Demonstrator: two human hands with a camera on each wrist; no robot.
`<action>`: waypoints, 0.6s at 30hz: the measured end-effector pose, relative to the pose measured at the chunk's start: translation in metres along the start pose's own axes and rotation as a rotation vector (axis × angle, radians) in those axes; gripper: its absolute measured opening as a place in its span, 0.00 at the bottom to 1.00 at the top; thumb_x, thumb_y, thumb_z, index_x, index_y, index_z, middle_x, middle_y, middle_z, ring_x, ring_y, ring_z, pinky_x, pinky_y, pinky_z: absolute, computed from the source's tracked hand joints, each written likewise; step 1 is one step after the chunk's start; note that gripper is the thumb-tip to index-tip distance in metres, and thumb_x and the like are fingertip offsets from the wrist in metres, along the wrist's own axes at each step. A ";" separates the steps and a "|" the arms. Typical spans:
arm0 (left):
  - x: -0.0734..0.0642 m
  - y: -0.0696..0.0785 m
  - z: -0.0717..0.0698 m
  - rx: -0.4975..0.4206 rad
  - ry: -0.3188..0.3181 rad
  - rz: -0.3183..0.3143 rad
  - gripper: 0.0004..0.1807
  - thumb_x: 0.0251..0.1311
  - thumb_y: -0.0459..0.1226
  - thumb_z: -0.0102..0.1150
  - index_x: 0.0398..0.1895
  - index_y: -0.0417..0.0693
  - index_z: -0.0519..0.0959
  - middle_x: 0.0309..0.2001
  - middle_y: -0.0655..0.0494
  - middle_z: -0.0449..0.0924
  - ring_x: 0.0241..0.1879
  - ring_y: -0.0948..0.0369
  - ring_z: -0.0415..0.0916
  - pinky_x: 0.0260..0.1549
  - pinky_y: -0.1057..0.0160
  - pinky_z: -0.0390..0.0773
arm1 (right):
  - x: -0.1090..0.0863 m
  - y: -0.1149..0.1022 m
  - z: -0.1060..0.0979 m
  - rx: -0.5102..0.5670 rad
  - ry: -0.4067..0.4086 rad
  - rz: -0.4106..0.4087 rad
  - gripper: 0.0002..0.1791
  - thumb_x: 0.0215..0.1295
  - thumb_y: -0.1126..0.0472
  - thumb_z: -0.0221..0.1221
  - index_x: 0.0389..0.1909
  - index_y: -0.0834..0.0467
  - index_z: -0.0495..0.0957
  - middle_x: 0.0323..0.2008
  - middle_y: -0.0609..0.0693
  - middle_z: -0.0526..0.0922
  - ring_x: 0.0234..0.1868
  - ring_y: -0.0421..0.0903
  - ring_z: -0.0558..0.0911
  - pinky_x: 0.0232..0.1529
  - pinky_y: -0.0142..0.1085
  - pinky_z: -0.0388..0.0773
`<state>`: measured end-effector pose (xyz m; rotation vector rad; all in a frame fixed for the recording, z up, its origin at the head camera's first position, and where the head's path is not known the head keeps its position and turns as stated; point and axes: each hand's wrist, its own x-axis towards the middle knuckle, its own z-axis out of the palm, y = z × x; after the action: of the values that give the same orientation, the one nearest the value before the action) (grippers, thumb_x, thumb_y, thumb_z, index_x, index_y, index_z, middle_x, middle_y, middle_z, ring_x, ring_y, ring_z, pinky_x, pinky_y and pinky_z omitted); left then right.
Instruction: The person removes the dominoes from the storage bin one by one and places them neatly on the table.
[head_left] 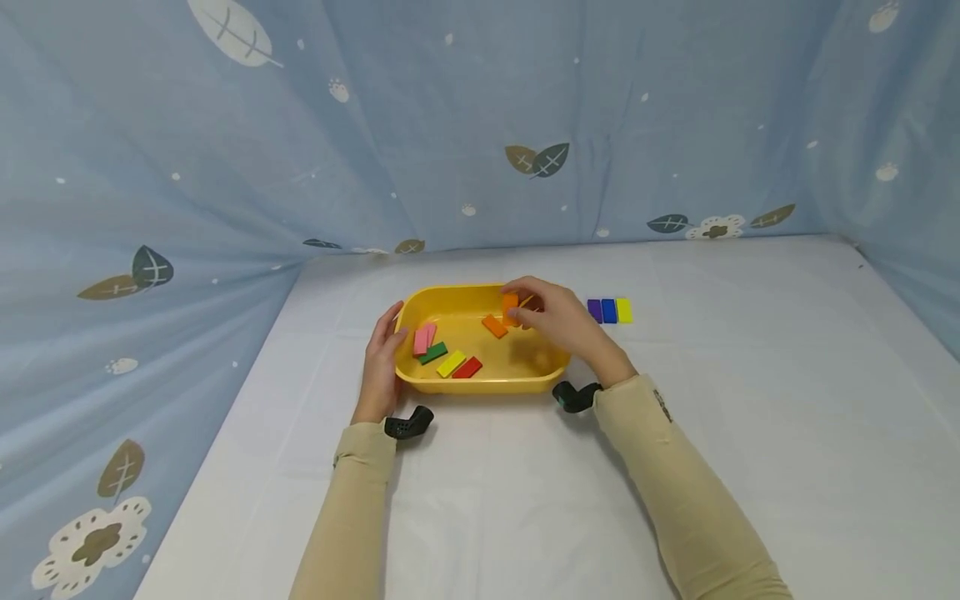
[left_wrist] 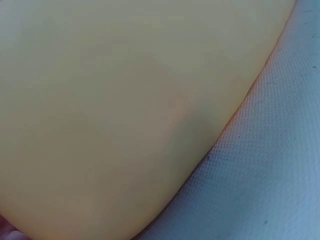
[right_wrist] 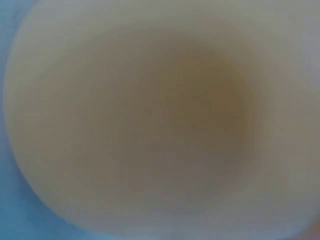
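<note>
A yellow plastic basin stands on the white cloth. At its left end my left hand grips the rim, thumb over the edge and fingers outside. My right hand reaches over the right end and pinches an upright orange domino-like block between thumb and fingers. Beside it in the basin lies another orange block. Further left are pink blocks, a green block, a yellow block and a red block. The basin's wall fills most of the left wrist view; the right wrist view is blurred.
Right of the basin, a purple block, a blue block and a yellow block lie side by side. White cloth covers the table. A blue patterned curtain hangs behind and along the sides.
</note>
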<state>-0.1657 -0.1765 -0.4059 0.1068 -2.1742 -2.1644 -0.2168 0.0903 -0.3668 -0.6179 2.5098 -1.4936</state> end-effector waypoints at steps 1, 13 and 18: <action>0.000 0.000 0.000 0.001 0.002 -0.002 0.25 0.65 0.38 0.37 0.66 0.58 0.56 0.66 0.60 0.53 0.63 0.60 0.53 0.60 0.58 0.57 | 0.000 0.002 -0.002 0.043 0.013 0.003 0.18 0.60 0.54 0.55 0.52 0.47 0.71 0.40 0.47 0.75 0.36 0.46 0.76 0.39 0.38 0.77; -0.001 0.000 0.000 0.007 0.019 -0.012 0.25 0.65 0.37 0.37 0.66 0.57 0.56 0.66 0.60 0.53 0.63 0.60 0.53 0.60 0.58 0.57 | -0.003 0.026 -0.032 0.289 0.146 0.044 0.21 0.60 0.54 0.55 0.55 0.49 0.69 0.44 0.53 0.73 0.34 0.54 0.78 0.35 0.41 0.78; -0.001 0.000 0.001 0.011 0.017 -0.013 0.25 0.65 0.37 0.37 0.66 0.59 0.57 0.66 0.61 0.53 0.63 0.61 0.53 0.60 0.58 0.57 | -0.006 0.030 -0.044 0.258 0.198 0.073 0.23 0.60 0.51 0.55 0.56 0.49 0.69 0.43 0.52 0.74 0.34 0.52 0.77 0.35 0.40 0.77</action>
<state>-0.1647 -0.1756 -0.4056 0.1409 -2.1832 -2.1500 -0.2338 0.1411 -0.3717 -0.3486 2.3849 -1.8911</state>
